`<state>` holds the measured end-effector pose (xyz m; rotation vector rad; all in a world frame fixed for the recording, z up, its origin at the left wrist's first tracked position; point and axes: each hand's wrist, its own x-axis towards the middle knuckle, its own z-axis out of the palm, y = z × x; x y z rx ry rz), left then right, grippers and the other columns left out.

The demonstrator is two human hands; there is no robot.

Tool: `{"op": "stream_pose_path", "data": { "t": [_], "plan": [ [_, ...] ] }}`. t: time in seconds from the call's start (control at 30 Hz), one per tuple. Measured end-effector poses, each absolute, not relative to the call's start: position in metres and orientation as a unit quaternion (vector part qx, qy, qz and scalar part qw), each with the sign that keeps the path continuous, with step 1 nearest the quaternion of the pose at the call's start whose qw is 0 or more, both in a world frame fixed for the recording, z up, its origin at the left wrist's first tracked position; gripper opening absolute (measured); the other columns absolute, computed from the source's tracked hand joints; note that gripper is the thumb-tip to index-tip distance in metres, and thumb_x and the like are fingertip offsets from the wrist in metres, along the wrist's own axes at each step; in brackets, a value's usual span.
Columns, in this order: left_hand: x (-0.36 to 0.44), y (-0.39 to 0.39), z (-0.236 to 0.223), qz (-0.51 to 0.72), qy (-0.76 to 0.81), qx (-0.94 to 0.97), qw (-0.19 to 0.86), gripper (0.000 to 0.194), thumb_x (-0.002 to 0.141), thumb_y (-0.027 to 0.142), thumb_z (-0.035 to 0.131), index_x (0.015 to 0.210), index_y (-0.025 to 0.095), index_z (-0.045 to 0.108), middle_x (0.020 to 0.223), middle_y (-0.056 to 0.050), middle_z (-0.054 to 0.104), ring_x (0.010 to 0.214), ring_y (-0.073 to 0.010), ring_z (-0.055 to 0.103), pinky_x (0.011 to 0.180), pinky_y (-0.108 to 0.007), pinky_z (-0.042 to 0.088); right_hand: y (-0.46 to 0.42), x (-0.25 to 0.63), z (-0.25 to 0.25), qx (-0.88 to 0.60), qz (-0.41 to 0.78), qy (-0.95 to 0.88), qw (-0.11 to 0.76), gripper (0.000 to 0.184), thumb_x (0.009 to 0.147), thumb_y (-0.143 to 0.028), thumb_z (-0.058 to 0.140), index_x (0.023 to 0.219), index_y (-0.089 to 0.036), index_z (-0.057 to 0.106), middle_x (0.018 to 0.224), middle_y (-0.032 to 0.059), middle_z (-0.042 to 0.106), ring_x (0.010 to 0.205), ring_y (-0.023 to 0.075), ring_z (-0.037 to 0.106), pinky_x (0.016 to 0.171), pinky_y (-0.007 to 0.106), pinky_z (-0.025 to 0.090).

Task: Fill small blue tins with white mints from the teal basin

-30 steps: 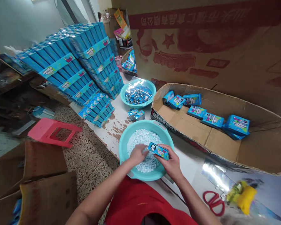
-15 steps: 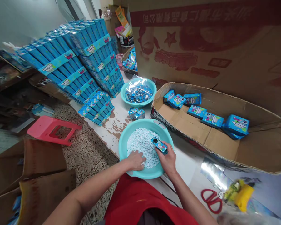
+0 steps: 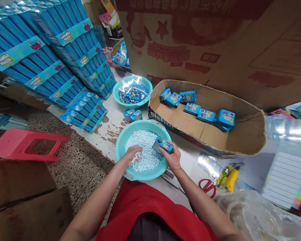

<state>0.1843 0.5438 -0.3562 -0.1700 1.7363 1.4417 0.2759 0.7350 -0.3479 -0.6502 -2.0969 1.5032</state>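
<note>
A turquoise plastic bowl (image 3: 120, 140) in front of me holds a bed of small white candies (image 3: 148, 160). At its left side my left hand (image 3: 130, 156) is cupped low over the bed, with some of the candies in its curled fingers. My right hand (image 3: 174, 158) grips a small blue candy tin (image 3: 162, 145) above the bowl's right side. The tin is tilted, and a dark round hole shows at the left of its top face. Two similar small tins (image 3: 132, 114) stand on the table just behind the bowl.
Behind stands a second turquoise bowl (image 3: 116, 95) of blue and silver caps. A cut-down cardboard box (image 3: 183, 127) with several blue tins lies to the right. Stacked blue display packs (image 3: 72, 63) rise at the left. Red-handled scissors (image 3: 207, 187) and a plastic bag (image 3: 256, 214) are at right.
The view has shifted right and down. My left hand has lifted from the bed, and candies now show in its fingers. My right hand still holds the tin.
</note>
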Motion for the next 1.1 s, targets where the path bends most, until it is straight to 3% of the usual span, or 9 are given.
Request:
{"op": "stream_pose_path", "data": {
  "t": [0.17, 0.37, 0.5, 0.57, 0.77, 1.1],
  "plan": [
    [0.18, 0.55, -0.325, 0.708, 0.582, -0.142, 0.373, 0.036, 0.057, 0.051, 0.054, 0.072, 0.02, 0.045, 0.055, 0.003, 0.047, 0.04, -0.0086, 0.043, 0.034, -0.018, 0.024, 0.723, 0.275, -0.351, -0.237, 0.512, -0.794, 0.227, 0.043, 0.067, -0.053, 0.069, 0.096, -0.022, 0.062, 0.091, 0.0049, 0.066, 0.094, 0.0258, 0.056, 0.086, 0.043, 0.042],
    [0.178, 0.571, -0.273, 0.842, 0.45, -0.109, 0.275, 0.025, 0.063, 0.039, 0.061, 0.067, 0.018, 0.05, 0.05, 0.003, 0.048, 0.038, -0.0084, 0.044, 0.033, -0.018, 0.027, 0.7, 0.289, -0.337, -0.12, 0.461, -0.865, 0.156, 0.029, 0.075, -0.042, 0.065, 0.097, -0.025, 0.059, 0.094, 0.0011, 0.068, 0.091, 0.024, 0.061, 0.102, 0.052, 0.024],
    [0.186, 0.584, -0.271, 0.841, 0.485, -0.133, 0.197, 0.03, 0.068, 0.045, 0.061, 0.066, 0.016, 0.051, 0.06, 0.0, 0.059, 0.052, -0.015, 0.059, 0.048, -0.025, 0.045, 0.685, 0.293, -0.331, -0.124, 0.453, -0.871, 0.143, 0.026, 0.076, -0.039, 0.062, 0.097, -0.024, 0.058, 0.093, 0.0013, 0.068, 0.09, 0.0238, 0.061, 0.094, 0.044, 0.035],
    [0.19, 0.588, -0.274, 0.832, 0.504, -0.155, 0.173, 0.034, 0.069, 0.048, 0.061, 0.064, 0.016, 0.05, 0.063, -0.001, 0.061, 0.057, -0.0166, 0.062, 0.053, -0.027, 0.048, 0.684, 0.292, -0.327, -0.13, 0.449, -0.873, 0.135, 0.027, 0.075, -0.038, 0.064, 0.097, -0.024, 0.058, 0.093, 0.0018, 0.068, 0.089, 0.0241, 0.061, 0.088, 0.041, 0.038],
    [0.19, 0.593, -0.275, 0.807, 0.551, -0.16, 0.136, 0.036, 0.066, 0.048, 0.066, 0.067, 0.016, 0.051, 0.06, 0.001, 0.06, 0.054, -0.0154, 0.062, 0.052, -0.026, 0.047, 0.688, 0.283, -0.316, -0.109, 0.456, -0.876, 0.114, 0.026, 0.073, -0.033, 0.069, 0.096, -0.025, 0.059, 0.094, 0.0037, 0.066, 0.092, 0.0258, 0.058, 0.079, 0.039, 0.039],
    [0.191, 0.589, -0.273, 0.804, 0.559, -0.137, 0.145, 0.033, 0.069, 0.044, 0.066, 0.066, 0.016, 0.05, 0.061, 0.003, 0.055, 0.05, -0.01, 0.055, 0.049, -0.022, 0.042, 0.69, 0.279, -0.305, -0.111, 0.489, -0.861, 0.08, 0.03, 0.067, -0.027, 0.073, 0.094, -0.024, 0.061, 0.093, 0.0023, 0.065, 0.092, 0.025, 0.059, 0.081, 0.037, 0.041]
  ]
}}
